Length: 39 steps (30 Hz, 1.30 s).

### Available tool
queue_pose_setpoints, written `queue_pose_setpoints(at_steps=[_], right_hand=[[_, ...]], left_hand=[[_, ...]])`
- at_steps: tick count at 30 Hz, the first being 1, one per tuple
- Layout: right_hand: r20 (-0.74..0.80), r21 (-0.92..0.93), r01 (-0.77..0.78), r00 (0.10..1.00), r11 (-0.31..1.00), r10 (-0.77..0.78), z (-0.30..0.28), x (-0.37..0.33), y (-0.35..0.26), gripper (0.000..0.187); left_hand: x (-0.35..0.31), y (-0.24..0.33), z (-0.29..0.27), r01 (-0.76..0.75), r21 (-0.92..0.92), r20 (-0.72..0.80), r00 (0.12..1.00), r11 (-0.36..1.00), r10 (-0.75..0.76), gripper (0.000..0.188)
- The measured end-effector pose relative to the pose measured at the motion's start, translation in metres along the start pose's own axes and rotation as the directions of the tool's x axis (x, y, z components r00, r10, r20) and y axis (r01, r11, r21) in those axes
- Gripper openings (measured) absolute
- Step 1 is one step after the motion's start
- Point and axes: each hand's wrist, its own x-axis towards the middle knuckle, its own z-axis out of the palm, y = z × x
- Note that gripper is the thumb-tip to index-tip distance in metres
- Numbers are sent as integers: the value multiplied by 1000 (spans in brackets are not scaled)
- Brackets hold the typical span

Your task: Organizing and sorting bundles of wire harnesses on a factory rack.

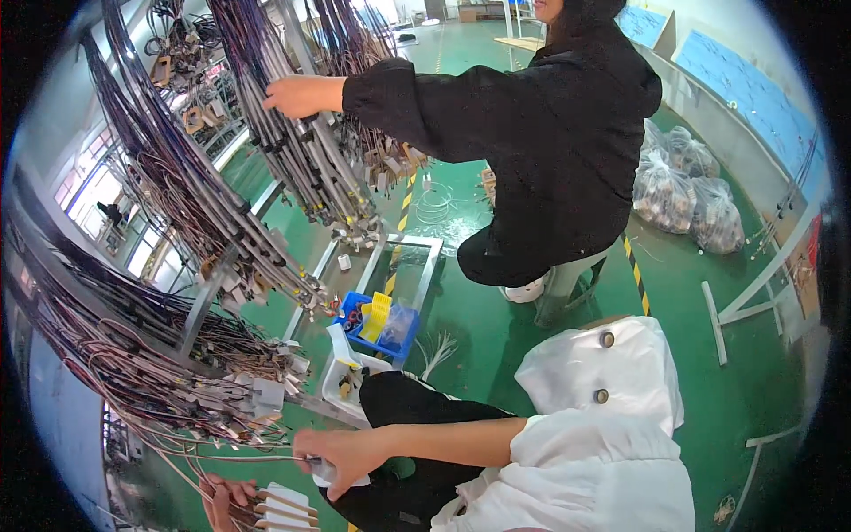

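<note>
At the lower left, my left hand point(220, 502) is closed around thin wires, beside a stack of flat white connectors point(285, 512) with tan edges. My right hand point(362, 454) is a little to the right and higher, its fingers closed on a white connector point(326, 473). A thin cable point(253, 457) runs from the right hand's fingertips leftward to the hanging wire bundle point(168, 377). The fingers partly hide the connector's shape, and the frame's lower edge cuts off part of my left hand.
Wire harnesses point(292, 151) hang from metal racks at the left. A co-worker in black point(541, 168) sits ahead, one hand on a harness. A blue bin point(403, 332) and a white tray point(332, 377) stand near my knee. Plastic bags point(669, 191) lie on the floor at the right.
</note>
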Motion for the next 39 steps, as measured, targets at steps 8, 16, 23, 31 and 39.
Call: queue_pose_setpoints(at_steps=[8, 16, 23, 31, 39], right_hand=[[-236, -173, -99, 970, 980, 56, -7, -4, -3, 55], [-237, -2, -93, 967, 996, 90, -16, -8, -6, 48], [-268, 770, 59, 933, 635, 239, -15, -2, 13, 30], [-216, 954, 116, 904, 275, 369, -21, -6, 23, 32], [-143, 839, 61, 984, 540, 111, -25, -9, 7, 33]], left_hand=[[-4, 1, 0, -71, 42, 12, 997, 997, 70, 10], [-6, -1, -5, -39, 8, -91, 995, 999, 40, 14], [-16, 5, 3, 8, -111, -157, 987, 994, -25, 17], [-10, 1, -6, 20, -148, -86, 996, 989, -33, 17], [-11, 0, -4, -9, -136, -110, 994, 991, -6, 18]])
